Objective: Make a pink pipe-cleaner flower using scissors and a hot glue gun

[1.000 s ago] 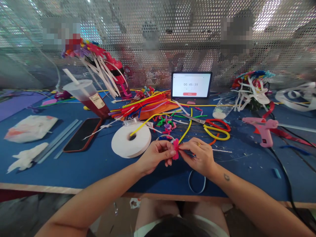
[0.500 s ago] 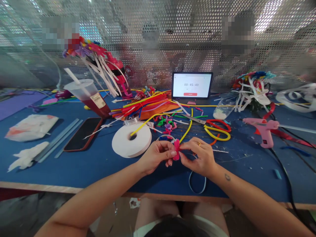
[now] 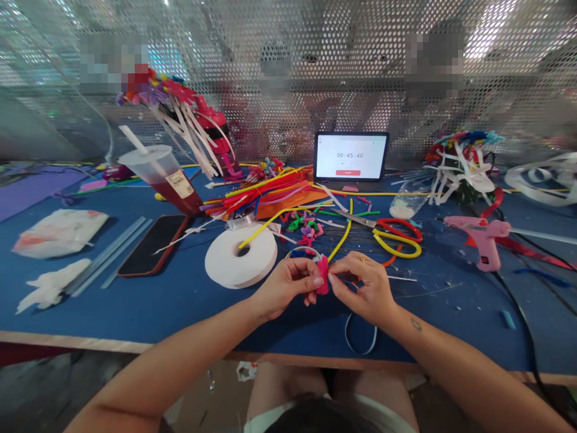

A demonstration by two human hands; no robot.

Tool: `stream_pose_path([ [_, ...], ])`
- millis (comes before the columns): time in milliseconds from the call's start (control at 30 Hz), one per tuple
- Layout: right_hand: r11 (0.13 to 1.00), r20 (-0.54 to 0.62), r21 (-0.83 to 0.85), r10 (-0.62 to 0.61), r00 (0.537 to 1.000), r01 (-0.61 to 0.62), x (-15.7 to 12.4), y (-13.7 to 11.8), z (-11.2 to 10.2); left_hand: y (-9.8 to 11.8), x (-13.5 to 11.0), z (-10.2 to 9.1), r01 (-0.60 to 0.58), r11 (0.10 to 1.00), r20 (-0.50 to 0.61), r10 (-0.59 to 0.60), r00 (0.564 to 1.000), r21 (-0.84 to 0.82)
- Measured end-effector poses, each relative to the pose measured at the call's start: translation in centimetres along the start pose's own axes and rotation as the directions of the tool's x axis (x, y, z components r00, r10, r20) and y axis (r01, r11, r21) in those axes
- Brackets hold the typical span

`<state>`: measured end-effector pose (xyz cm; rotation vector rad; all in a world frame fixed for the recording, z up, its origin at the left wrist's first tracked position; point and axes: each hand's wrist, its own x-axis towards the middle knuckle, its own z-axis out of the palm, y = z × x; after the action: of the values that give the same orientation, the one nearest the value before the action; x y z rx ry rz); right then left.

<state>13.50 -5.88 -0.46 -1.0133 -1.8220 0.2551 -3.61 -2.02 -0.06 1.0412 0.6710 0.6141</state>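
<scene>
My left hand point(image 3: 288, 287) and my right hand point(image 3: 365, 285) meet above the blue table, pinching a small pink pipe-cleaner flower point(image 3: 322, 275) between their fingertips. Part of the flower is hidden by my fingers. A thin pale loop point(image 3: 302, 251) lies just beyond my left fingers, and a yellow pipe cleaner point(image 3: 343, 236) rises behind my right hand. A wide roll of white ribbon point(image 3: 241, 257) sits to the left of my left hand.
Red-handled scissors point(image 3: 399, 229) lie right of the hands, near a pink glue gun point(image 3: 484, 242) and its black cord point(image 3: 525, 331). Farther back are a bundle of pipe cleaners point(image 3: 256, 197), a tablet showing a timer point(image 3: 350, 156), a phone point(image 3: 153, 245) and a plastic cup point(image 3: 160, 177).
My fingers have shifted slightly on the pink flower, and both hands remain in nearly the same place. The timer has changed from 00:45:39 to 00:45:40.
</scene>
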Motion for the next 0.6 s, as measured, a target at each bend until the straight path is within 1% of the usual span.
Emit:
stream_pose_path([
  [133,0.994,0.035,0.065,0.087,0.996,-0.089,-0.02,-0.28,-0.31,-0.07,0.01,-0.07,-0.003,1.0,0.027,0.003,1.0,0.001],
  [233,0.988,0.07,0.089,0.119,0.99,-0.125,0.03,-0.37,-0.55,-0.14,0.03,-0.15,-0.004,1.0,0.041,0.004,0.999,0.001],
  [400,0.987,0.125,0.093,0.117,0.985,-0.129,0.13,-0.25,-0.79,-0.17,0.07,-0.19,-0.005,1.0,0.05,0.005,0.999,-0.006],
  [500,0.989,0.123,0.065,0.122,0.985,-0.13,0.16,-0.22,-0.72,-0.12,0.11,-0.16,0.0,1.0,0.045,0.001,0.999,-0.009],
  [600,0.995,0.108,0.031,0.094,0.99,-0.098,0.15,-0.24,-0.61,-0.04,0.11,-0.15,0.006,1.0,0.025,-0.006,1.0,-0.013],
])
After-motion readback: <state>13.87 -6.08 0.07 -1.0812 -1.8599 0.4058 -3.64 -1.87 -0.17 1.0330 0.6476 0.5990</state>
